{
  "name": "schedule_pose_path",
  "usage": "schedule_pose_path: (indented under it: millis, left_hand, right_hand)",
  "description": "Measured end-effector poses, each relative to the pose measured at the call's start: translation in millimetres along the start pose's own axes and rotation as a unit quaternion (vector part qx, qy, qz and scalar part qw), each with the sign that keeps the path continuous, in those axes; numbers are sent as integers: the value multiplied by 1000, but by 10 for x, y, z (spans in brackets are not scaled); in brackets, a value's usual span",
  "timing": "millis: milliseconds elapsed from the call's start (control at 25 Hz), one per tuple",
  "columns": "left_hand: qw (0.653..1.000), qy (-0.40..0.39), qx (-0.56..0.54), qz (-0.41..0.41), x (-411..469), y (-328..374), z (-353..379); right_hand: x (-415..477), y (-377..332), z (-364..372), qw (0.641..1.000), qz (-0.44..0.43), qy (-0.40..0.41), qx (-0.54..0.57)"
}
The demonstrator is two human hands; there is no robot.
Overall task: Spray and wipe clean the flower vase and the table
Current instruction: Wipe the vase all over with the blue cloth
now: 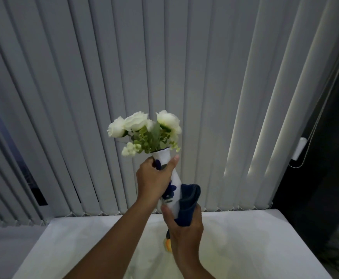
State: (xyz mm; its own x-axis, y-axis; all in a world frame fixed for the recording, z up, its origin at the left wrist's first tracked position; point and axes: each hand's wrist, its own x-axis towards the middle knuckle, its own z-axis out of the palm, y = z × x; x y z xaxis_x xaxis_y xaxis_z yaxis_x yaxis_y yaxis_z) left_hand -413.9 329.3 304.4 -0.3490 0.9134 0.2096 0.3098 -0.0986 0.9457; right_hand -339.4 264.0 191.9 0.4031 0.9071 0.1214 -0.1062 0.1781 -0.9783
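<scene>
A white flower vase (177, 178) with dark blue flower marks is lifted off the table and tilted to the left. It holds white flowers (142, 127) with green leaves. My left hand (154, 178) grips the vase around its neck. My right hand (186, 228) holds a dark blue cloth (189, 200) pressed against the vase's lower body and base. The white table (84, 238) lies below both arms. A small orange and dark object (168, 243) shows on the table behind my right wrist, mostly hidden.
Grey vertical blinds (124, 77) hang close behind the table's far edge. A dark frame with a blind cord and white fitting (300, 150) stands at the right. The table's right edge drops off beside dark floor.
</scene>
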Motion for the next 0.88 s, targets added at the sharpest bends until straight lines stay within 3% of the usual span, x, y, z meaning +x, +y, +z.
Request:
schedule_pose_path:
  millis: [160, 320, 480, 600, 760, 880]
  left_hand:
    - [999, -25, -36, 16, 99, 6, -43]
    - [991, -93, -98, 4, 155, -65, -85]
    - [976, -160, -147, -11, 102, -65, -47]
    - [968, -169, -186, -21, 108, -15, -36]
    - [969, -143, -197, -28, 179, 35, -122]
    - [965, -183, -186, -32, 177, 39, -167]
  right_hand:
    - [-10, -167, -79, 999, -19, -30, -15]
    - [350, -514, -197, 998, -33, 13, -46]
    - [622, -721, -18, 986, -105, -76, -100]
    - [560, -563, -17, 978, -130, -122, -105]
    - [294, -65, -334, 983, -73, -148, -80]
    - [278, 9, -385, 989, 7, -127, -74]
